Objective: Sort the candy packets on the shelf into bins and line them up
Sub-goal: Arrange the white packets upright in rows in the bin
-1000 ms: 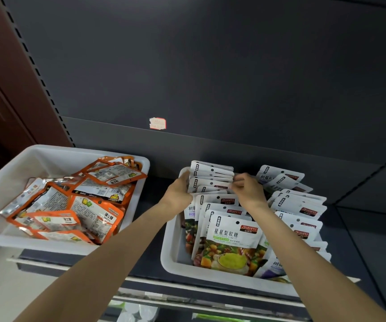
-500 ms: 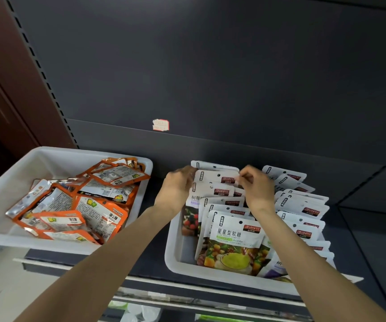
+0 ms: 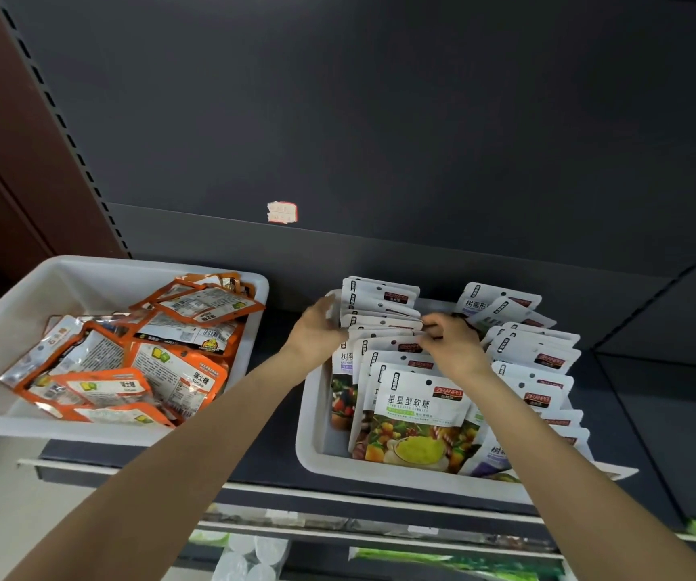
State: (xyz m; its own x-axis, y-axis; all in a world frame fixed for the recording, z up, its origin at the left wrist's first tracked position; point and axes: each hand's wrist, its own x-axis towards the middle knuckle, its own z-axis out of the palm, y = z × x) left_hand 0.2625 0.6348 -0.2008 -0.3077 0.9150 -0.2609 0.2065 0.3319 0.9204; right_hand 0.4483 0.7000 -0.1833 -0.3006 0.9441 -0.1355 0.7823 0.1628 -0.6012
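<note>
Two white bins stand on a dark shelf. The right bin (image 3: 317, 438) holds two rows of upright white candy packets (image 3: 417, 400) with fruit pictures. My left hand (image 3: 317, 329) grips the left edge of the back packets in the left row. My right hand (image 3: 451, 345) pinches their top right edge. The right row of white packets (image 3: 535, 354) stands beside my right wrist. The left bin (image 3: 10, 295) holds a loose heap of orange candy packets (image 3: 170, 371).
The dark shelf back panel carries a small torn price sticker (image 3: 282, 212). A slotted shelf upright (image 3: 65, 136) runs along the left. Green packaged goods (image 3: 443, 559) lie on the lower shelf below the front rail (image 3: 380, 503).
Both hands stayed at the back of the left row, shifting slightly; the packets between them have been pressed closer together and stand more evenly.
</note>
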